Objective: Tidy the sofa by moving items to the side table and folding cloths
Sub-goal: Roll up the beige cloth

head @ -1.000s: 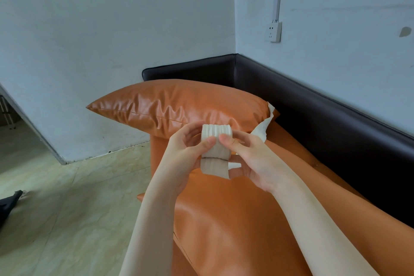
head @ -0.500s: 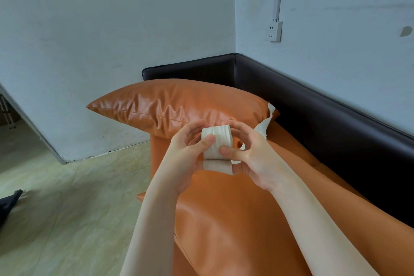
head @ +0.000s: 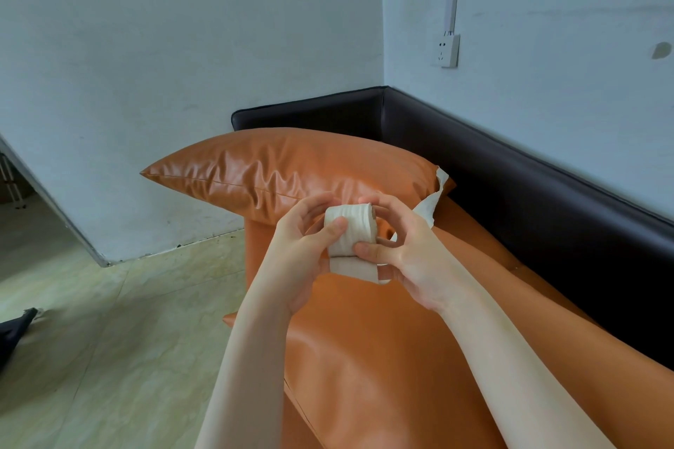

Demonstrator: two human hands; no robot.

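A small cream-white roll of paper or cloth is held up above the orange sofa seat. My left hand grips its left end, thumb across the front. My right hand grips its right end, thumb pressing the lower part where a loose strip hangs down. A white tail of the same material runs from behind my right hand toward the orange cushion's corner.
An orange leather cushion lies against the dark brown sofa arm and back. Pale tiled floor lies to the left, with a dark object at the left edge. A wall socket is on the right wall.
Both hands have kept turning the roll between them; the loose strip below it has grown shorter and the right fingers have curled further over the top.
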